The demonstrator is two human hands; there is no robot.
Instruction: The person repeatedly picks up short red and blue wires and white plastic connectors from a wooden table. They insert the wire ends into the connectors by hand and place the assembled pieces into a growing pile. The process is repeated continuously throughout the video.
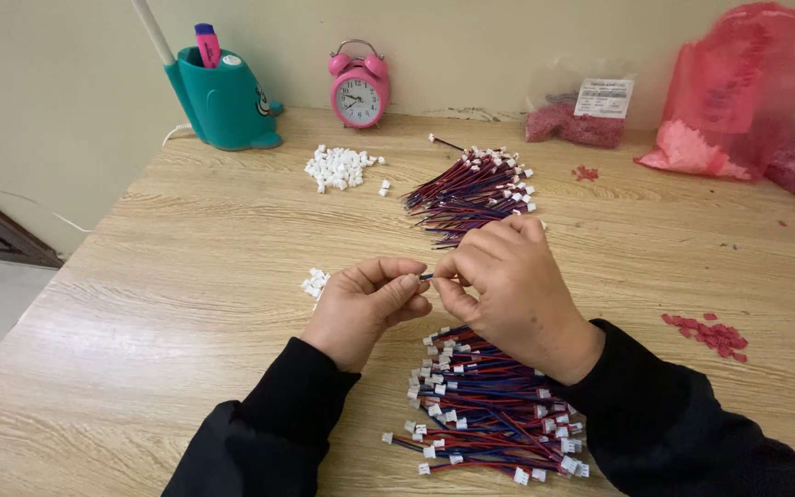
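Red-blue wire bundle (485, 419) at 6 o'clock; left hand (365, 308) and right hand (508, 285) fingers pinched a thin wire lead (426, 275) above the wood-grain worktop (186, 304).

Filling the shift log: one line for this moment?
left hand: pinching wire end | right hand: pinching same wire | wire pile: below hands

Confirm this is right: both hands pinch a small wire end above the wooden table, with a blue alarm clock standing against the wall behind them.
Not quite: the alarm clock is pink, not blue, as the head view shows. The rest holds: the left hand and right hand pinch a small wire end above the wooden table.
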